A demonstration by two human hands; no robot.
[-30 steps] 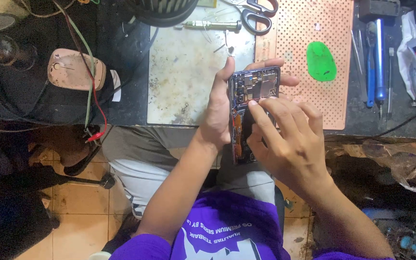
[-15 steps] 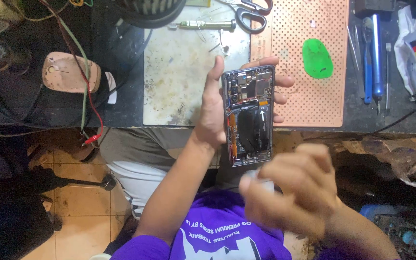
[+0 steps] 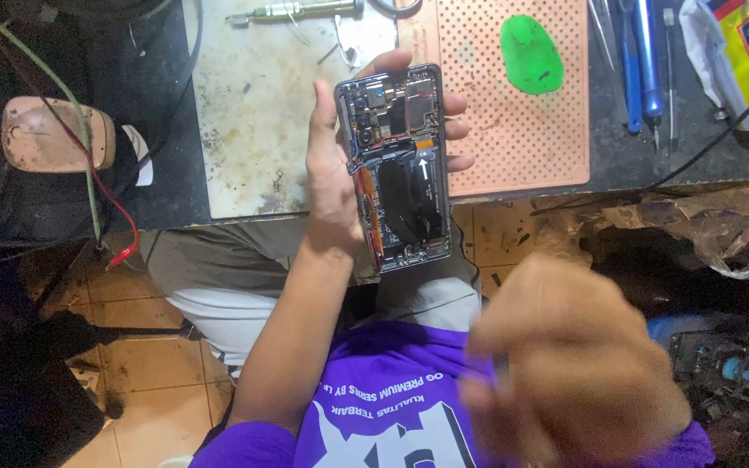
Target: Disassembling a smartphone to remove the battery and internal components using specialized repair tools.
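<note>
My left hand grips an opened smartphone with its back cover off. Circuit boards, a black battery area and an orange flex strip along its left side are exposed. The phone is upright above the workbench's front edge, my fingers wrapped round its right side. My right hand is low at the right, close to the camera and blurred, well clear of the phone. Its fingers are curled, and whether they hold anything cannot be made out.
An orange perforated mat with a green blob lies behind the phone. Left of it is a scuffed metal plate with a screwdriver. Blue tools and a glue tube lie right. Wires with a red clip hang left.
My right hand has left the phone's lower part and pulled back towards my body. My left hand still holds the phone, whose inside now shows fully.
</note>
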